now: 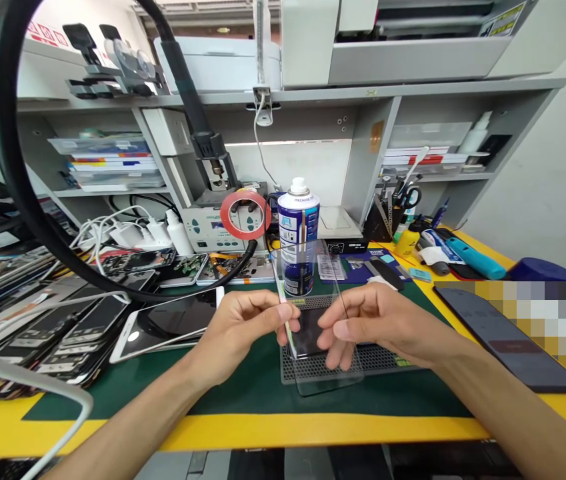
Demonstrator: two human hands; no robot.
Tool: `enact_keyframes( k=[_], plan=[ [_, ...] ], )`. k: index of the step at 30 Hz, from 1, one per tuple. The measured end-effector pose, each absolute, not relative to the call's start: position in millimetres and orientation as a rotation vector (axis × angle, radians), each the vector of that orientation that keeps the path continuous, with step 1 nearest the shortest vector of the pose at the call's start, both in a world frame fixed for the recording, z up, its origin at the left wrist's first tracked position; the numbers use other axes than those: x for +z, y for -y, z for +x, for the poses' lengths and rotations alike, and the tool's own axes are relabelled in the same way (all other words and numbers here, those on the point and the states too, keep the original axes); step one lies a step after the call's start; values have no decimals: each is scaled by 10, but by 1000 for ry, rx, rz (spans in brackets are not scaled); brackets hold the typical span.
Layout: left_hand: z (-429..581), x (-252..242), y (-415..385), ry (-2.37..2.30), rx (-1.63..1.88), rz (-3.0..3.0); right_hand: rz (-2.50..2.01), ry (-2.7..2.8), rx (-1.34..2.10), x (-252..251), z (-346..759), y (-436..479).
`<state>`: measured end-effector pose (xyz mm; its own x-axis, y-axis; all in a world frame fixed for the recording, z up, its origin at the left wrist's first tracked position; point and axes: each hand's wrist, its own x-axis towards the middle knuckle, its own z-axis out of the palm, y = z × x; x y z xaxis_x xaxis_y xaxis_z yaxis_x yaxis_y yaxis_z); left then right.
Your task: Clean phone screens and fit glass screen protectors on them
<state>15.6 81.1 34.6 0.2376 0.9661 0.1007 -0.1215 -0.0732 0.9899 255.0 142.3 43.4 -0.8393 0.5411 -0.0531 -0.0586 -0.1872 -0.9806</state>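
My left hand pinches the left edge of a thin clear glass panel, which is tilted above the bench. Along that edge runs a narrow whitish strip. My right hand is at the panel's right side, fingers loosely bent and apart; part of them overlaps the panel, and whether they touch it I cannot tell. Behind the panel a dark rectangular piece shows over a grey perforated mat. A blue and white spray can stands upright just beyond my hands.
A white-framed screen and stacked phone parts lie left. A black ring on an arm arches over the left side. Red tape roll leans at the back. A dark flat panel and yellow bottle are right.
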Motion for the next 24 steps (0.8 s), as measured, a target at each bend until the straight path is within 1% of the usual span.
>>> enact_keyframes(
  k=[12,24],
  plan=[
    [180,373,-808,-868,1080,1236,-548,1726,2092,435,2563,-1403],
    [186,332,-812,-885,1072,1308,-536,1711,2102,438,2516,-1345]
  ],
)
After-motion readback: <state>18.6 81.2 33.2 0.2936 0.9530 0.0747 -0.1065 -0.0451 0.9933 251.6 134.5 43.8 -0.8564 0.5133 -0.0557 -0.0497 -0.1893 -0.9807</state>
